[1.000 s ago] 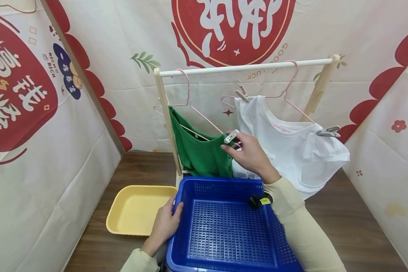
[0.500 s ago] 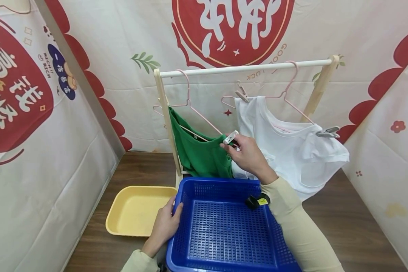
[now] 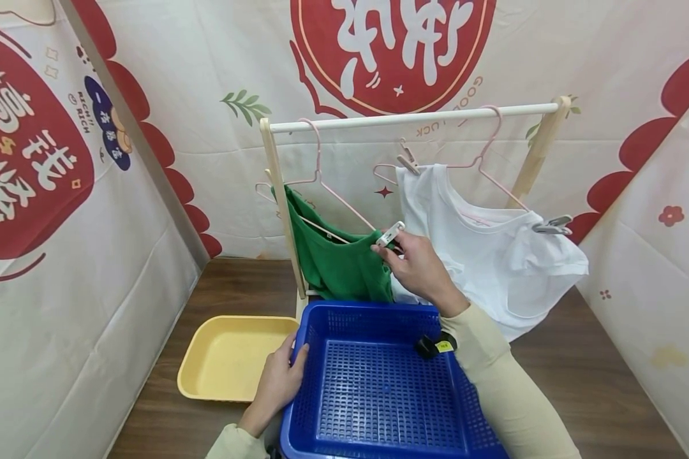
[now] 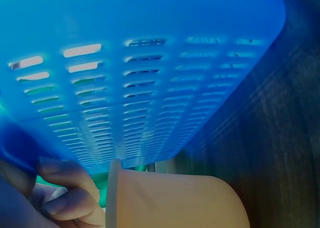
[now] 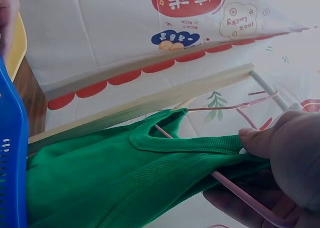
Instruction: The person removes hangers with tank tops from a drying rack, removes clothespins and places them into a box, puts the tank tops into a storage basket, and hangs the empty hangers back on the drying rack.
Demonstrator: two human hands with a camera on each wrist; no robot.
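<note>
A green sleeveless top (image 3: pixel 341 264) hangs from a pink hanger (image 3: pixel 347 205) at the rack's left end. My right hand (image 3: pixel 422 264) is at its right shoulder, pinching a white clothespin (image 3: pixel 390 234) there. In the right wrist view the thumb lies against the green shoulder strap, and the hanger's arm passes beneath the cloth. My left hand (image 3: pixel 281 376) holds the left rim of a blue perforated basket (image 3: pixel 305 382), fingers outside and thumb over the edge. The left wrist view shows the basket's slotted wall (image 4: pixel 145 98) close up, with the fingertips (image 4: pixel 65 188) low at the left.
A wooden clothes rack with a white rod (image 3: pixel 413 118) stands behind the basket. A white shirt (image 3: pixel 494 255) hangs on its right, with a pink clothespin (image 3: pixel 409 159) and a grey clothespin (image 3: pixel 553 224). A yellow tray (image 3: pixel 235 357) sits left of the basket on the brown table (image 3: pixel 235 277).
The green top's left shoulder and its hanger end have shifted slightly left, past the rack post. My right hand stays at the clothespin; the left hand keeps its hold on the basket.
</note>
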